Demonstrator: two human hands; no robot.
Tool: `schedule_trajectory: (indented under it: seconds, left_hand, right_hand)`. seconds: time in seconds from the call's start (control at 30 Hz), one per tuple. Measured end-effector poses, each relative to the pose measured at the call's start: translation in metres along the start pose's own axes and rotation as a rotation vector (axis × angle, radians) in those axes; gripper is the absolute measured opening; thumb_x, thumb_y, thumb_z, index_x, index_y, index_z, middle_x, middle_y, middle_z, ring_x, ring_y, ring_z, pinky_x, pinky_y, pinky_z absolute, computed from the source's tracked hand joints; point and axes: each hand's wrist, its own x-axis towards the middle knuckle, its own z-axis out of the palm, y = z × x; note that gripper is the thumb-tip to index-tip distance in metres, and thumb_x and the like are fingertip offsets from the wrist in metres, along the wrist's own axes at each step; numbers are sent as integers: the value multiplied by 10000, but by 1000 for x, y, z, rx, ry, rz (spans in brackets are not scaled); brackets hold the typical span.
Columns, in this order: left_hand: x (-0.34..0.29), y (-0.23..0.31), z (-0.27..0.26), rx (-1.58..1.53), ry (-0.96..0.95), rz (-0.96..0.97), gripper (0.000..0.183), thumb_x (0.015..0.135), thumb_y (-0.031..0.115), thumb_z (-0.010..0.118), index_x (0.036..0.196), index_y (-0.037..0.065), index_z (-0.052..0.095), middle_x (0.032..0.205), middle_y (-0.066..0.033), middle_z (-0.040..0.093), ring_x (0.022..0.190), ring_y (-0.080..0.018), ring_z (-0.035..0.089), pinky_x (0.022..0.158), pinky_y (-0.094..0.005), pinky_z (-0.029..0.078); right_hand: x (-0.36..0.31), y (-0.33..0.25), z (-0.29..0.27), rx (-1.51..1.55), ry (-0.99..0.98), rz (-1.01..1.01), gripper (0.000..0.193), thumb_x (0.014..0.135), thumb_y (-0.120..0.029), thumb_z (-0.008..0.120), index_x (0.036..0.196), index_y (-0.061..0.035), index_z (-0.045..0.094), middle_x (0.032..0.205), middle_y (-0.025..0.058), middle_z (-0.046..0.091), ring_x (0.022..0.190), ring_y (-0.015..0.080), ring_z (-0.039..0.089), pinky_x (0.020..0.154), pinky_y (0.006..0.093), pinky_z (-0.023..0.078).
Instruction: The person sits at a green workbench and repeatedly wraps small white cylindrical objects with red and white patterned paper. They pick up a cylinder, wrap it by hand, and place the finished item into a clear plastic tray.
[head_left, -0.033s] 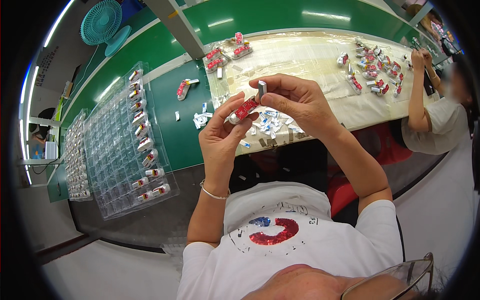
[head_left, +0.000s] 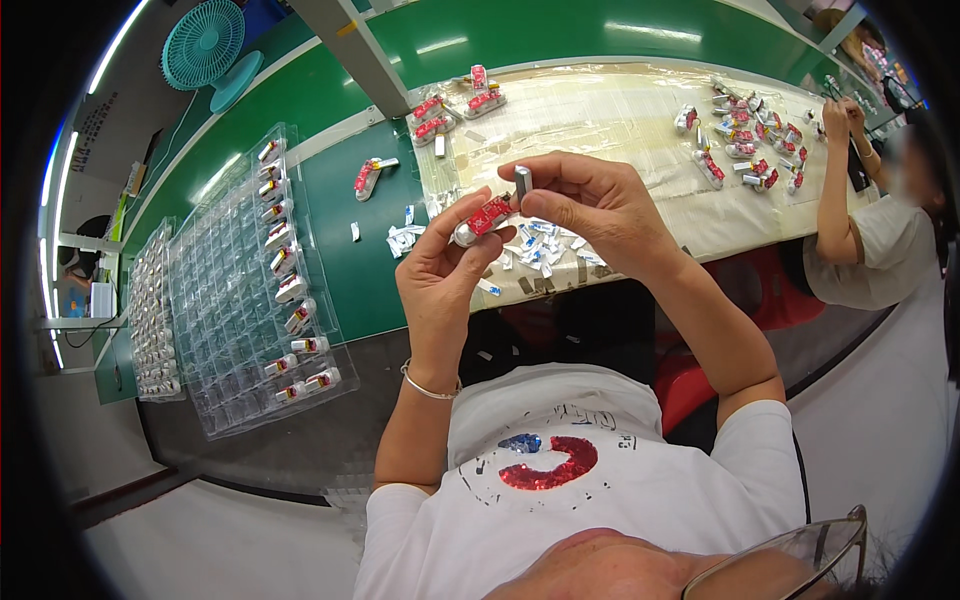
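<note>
My left hand (head_left: 442,262) pinches a small white housing with a red circuit board (head_left: 488,216) between thumb and fingers. In my right hand (head_left: 598,205) a small silver battery (head_left: 523,180) stands upright, gripped by thumb and forefinger, close to the board's upper end. The fingertips hide any wires between the two. Small white and blue paper strips (head_left: 540,248) lie scattered on the table below my hands. A similar board with a silver battery (head_left: 370,178) rests on the green surface farther left.
A clear plastic tray (head_left: 215,300) holds several finished-looking units along its right side, with another filled tray (head_left: 155,320) beyond. More boards (head_left: 432,120) sit by the metal post, and a pile of them (head_left: 750,135) at right. A co-worker (head_left: 860,220) sits there. A turquoise fan (head_left: 205,45) stands far left.
The housing with the red board has tilted slightly in my left hand. The battery in my right hand has turned a little. Everything else stays put.
</note>
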Motion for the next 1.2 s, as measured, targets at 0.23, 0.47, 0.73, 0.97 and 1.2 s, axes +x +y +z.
schedule_trajectory:
  seconds: [0.23, 0.47, 0.73, 0.97, 1.2]
  left_hand:
    - [-4, 1, 1, -47, 107, 58, 346, 902, -13, 665, 1237, -34, 580, 1068, -113, 683, 971, -128, 658, 816, -245, 548]
    - [-8, 10, 0, 32, 80, 104, 350, 902, -10, 668, 1241, -42, 584, 1102, -105, 672, 998, -118, 643, 863, -240, 540]
    - [-13, 16, 2, 34, 85, 125, 371, 903, -35, 646, 1266, -66, 575, 1147, -136, 661, 1032, -154, 646, 921, -272, 531]
    - [-15, 16, 1, 36, 76, 158, 381, 903, -22, 659, 1272, -56, 571, 1154, -114, 658, 1044, -150, 640, 917, -268, 531]
    - [-16, 17, 2, 4, 57, 163, 369, 904, -19, 659, 1262, -57, 576, 1154, -115, 657, 1042, -150, 639, 919, -273, 530]
  right_hand:
    - [-7, -11, 12, -457, -42, -145, 247, 895, -115, 686, 1103, 18, 675, 916, 89, 674, 807, 179, 664, 721, 287, 538]
    - [-8, -12, 26, -1010, 17, -587, 320, 805, -77, 721, 1118, -29, 677, 860, 84, 630, 790, 244, 632, 654, 343, 519]
    - [-10, -9, 29, -981, 6, -596, 345, 790, -68, 723, 1129, -30, 673, 860, 75, 621, 794, 243, 619, 666, 340, 516]
    - [-13, -11, 34, -957, 40, -584, 353, 777, -44, 736, 1125, -32, 674, 843, 81, 615, 773, 239, 617, 630, 335, 515]
    - [-15, -15, 33, -842, 44, -546, 342, 783, -34, 736, 1120, -31, 679, 836, 81, 616, 748, 232, 616, 601, 329, 511]
